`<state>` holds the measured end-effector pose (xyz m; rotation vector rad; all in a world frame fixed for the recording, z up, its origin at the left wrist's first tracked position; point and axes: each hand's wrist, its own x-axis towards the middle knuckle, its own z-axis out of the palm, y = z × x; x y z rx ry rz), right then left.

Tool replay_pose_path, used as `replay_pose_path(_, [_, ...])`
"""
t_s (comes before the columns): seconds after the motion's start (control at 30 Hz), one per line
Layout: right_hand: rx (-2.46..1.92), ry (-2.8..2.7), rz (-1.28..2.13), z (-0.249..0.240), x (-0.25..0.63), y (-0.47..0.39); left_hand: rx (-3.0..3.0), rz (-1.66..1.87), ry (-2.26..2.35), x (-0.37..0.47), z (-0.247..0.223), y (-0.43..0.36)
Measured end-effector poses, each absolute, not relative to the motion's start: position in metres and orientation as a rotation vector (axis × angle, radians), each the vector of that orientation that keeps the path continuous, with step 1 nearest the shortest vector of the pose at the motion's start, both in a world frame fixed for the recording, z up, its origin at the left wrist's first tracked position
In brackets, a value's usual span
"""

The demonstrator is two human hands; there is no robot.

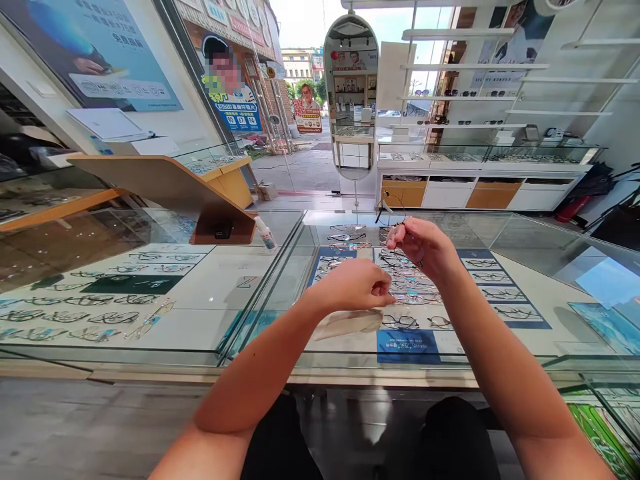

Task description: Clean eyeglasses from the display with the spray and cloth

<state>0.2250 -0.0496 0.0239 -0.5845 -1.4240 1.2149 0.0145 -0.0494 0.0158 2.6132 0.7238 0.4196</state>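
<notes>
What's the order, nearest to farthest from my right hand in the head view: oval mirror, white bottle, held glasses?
1. Held glasses, in the right hand.
2. White bottle, off to the left.
3. Oval mirror, farther ahead.

I've got room left of the left hand (353, 285), over the glass table (220, 283); spray bottle (265, 233) and brown stand (175, 187) block farther out. Tight gap between hands. Right hand (421, 247) plus raised glasses (381, 211) obstruct ahead; I could pass to their right.
</notes>
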Motion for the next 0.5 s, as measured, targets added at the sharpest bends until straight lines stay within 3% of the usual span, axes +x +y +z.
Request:
replay_pose_path(0.17, [-0.579,-1.546,1.237,0.025,0.242,-0.043,2.331,1.623,0.835,0.007,0.018,-0.037])
replay_pose_path(0.23, [-0.595,-1.599,1.254,0.024,0.249,-0.041,2.31,1.876,0.765,0.005,0.021,-0.035])
replay_pose_path(0.5, [-0.567,-1.881,1.373,0.027,0.255,-0.041,2.591,1.762,0.552,0.01,0.012,-0.021])
